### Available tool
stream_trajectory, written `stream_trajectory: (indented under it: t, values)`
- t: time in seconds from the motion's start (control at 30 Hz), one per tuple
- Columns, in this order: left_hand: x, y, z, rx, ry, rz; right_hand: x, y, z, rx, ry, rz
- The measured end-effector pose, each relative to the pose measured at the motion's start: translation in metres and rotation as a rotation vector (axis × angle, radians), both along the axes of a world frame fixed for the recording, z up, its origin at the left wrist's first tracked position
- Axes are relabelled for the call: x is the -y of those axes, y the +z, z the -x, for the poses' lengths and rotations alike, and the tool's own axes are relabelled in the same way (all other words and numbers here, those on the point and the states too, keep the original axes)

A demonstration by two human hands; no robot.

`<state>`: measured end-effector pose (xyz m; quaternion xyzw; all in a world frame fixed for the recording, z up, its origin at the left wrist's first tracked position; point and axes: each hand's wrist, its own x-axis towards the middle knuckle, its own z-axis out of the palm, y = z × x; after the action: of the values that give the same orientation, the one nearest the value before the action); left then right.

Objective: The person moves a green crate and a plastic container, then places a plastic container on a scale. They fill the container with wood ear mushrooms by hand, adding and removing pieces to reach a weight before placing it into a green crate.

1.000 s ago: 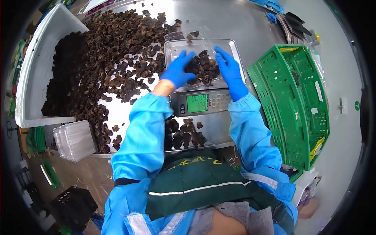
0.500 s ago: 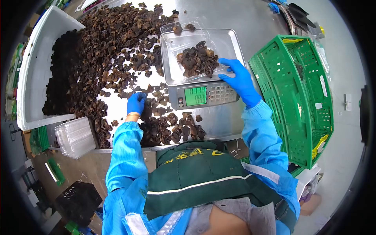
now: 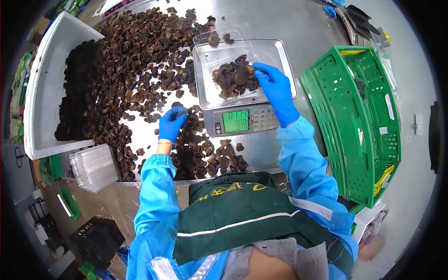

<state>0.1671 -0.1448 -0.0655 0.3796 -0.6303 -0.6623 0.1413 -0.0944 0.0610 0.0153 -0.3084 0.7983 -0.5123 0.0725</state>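
Observation:
A clear plastic tray with its lid folded open sits on the metal pan of a digital scale. Dark brown wood ear mushrooms lie heaped in that tray. Over the right side of the heap, my right hand, in a blue glove, pinches a wood ear mushroom between thumb and fingertips. Left of the scale, my left hand, gloved in blue too, has its fingertips closed on a small dark wood ear mushroom above the loose ones on the table.
A white foam box lies tipped at the left, its wood ear mushrooms spread across the metal table. Stacked clear trays stand at the table's front left. A green crate is right of the scale.
My right hand has moved left over the tray and closed on a mushroom. My left hand has shifted slightly right, its fingers now pinching a piece. The whole view has shifted a little.

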Motion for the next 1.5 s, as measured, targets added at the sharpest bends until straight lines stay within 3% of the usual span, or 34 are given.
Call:
stream_trajectory:
  t: [0.03,0.07,0.1,0.17,0.2,0.3,0.37,0.47,0.53,0.6,0.63,0.67,0.77,0.83,0.93,1.13,1.2,1.27,1.33,1.43,1.47,1.5]
  values:
    - [-0.001,0.014,0.014,-0.054,-0.084,0.187,-0.008,-0.007,0.007,0.085,-0.018,0.064]
    - [-0.018,0.057,0.037,-0.146,-0.096,0.217,-0.014,-0.010,0.011,0.169,-0.035,0.127]
    - [-0.026,0.069,0.058,-0.250,-0.105,0.145,-0.019,-0.008,0.010,0.198,-0.045,0.130]
    - [-0.035,0.085,0.094,-0.294,-0.245,0.323,-0.027,-0.012,0.008,0.228,-0.060,0.113]
    - [-0.038,0.082,0.109,-0.398,-0.279,0.233,-0.031,-0.014,0.006,0.258,-0.077,0.098]
    - [-0.037,0.076,0.126,-0.372,-0.366,0.383,-0.048,-0.008,0.001,0.169,-0.111,0.037]
    - [-0.030,0.075,0.117,-0.395,-0.270,0.256,-0.061,-0.002,0.004,0.245,-0.138,0.058]
    - [-0.018,0.068,0.084,-0.262,0.016,0.040,-0.080,-0.008,0.018,0.337,-0.145,0.117]
    - [0.000,0.021,0.047,-0.069,0.009,0.262,-0.084,-0.007,0.029,0.371,-0.143,0.095]
    - [-0.013,-0.003,0.010,0.117,-0.088,0.655,-0.073,0.009,0.031,0.367,-0.137,0.093]
    - [-0.023,-0.004,-0.007,0.357,-0.193,0.737,-0.065,0.016,0.033,0.357,-0.100,0.098]
    - [-0.029,-0.006,-0.020,0.450,-0.320,0.644,-0.056,0.021,0.034,0.346,-0.061,0.103]
    - [-0.029,-0.037,-0.062,0.432,-0.363,0.802,-0.022,0.026,0.040,0.314,0.030,0.147]
    - [-0.029,-0.029,-0.074,0.399,-0.182,0.586,-0.001,0.021,0.049,0.301,0.094,0.122]
    - [-0.013,-0.032,-0.087,0.286,-0.069,0.552,0.032,0.012,0.065,0.146,0.145,0.031]
    - [-0.003,0.001,-0.078,0.275,0.016,0.737,0.095,-0.009,0.096,-0.194,0.169,-0.176]
    - [-0.004,0.014,-0.065,0.149,0.188,0.228,0.112,-0.016,0.100,-0.362,0.233,-0.217]
    - [-0.005,0.028,-0.047,0.065,0.172,0.236,0.125,-0.025,0.104,-0.442,0.237,-0.257]
    - [-0.009,0.042,-0.026,0.003,0.193,0.266,0.132,-0.033,0.102,-0.518,0.244,-0.299]
    - [0.002,0.030,-0.014,0.130,0.145,0.395,0.139,-0.035,0.102,-0.643,0.286,-0.471]
    - [0.007,0.026,-0.010,0.221,0.110,0.482,0.142,-0.034,0.103,-0.569,0.293,-0.527]
    - [0.011,0.031,-0.003,0.232,-0.040,0.837,0.143,-0.028,0.103,-0.496,0.299,-0.580]
